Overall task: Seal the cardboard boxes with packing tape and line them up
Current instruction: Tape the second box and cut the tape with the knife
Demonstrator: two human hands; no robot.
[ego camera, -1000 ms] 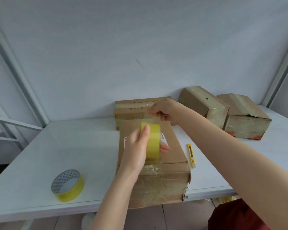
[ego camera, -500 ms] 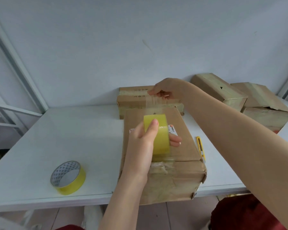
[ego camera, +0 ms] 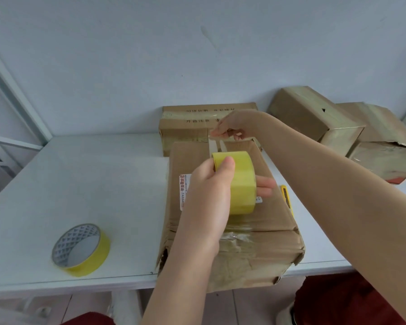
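Since half a second ago the right hand (ego camera: 234,125) has dropped from the rear box's top toward the front box's far edge, and a clear tape strip (ego camera: 217,144) now shows between it and the roll.

Front box (ego camera: 256,242) sits on the white table (ego camera: 92,184), its near end overhanging the table edge, with crumpled old tape on its front. Spare tape roll (ego camera: 80,249) lies flat to its left, well apart. Left hand (ego camera: 209,193) grips the yellow tape roll (ego camera: 240,181), thumb on top and fingers through the core, held over the box top. Yellow cutter (ego camera: 287,198) lies just beside the box's right side. Right hand pinches the strip's free end over the far edge. Behind it, the printed box (ego camera: 192,120) stands against the wall. Far right: tilted box (ego camera: 314,113) touching torn box (ego camera: 384,151).
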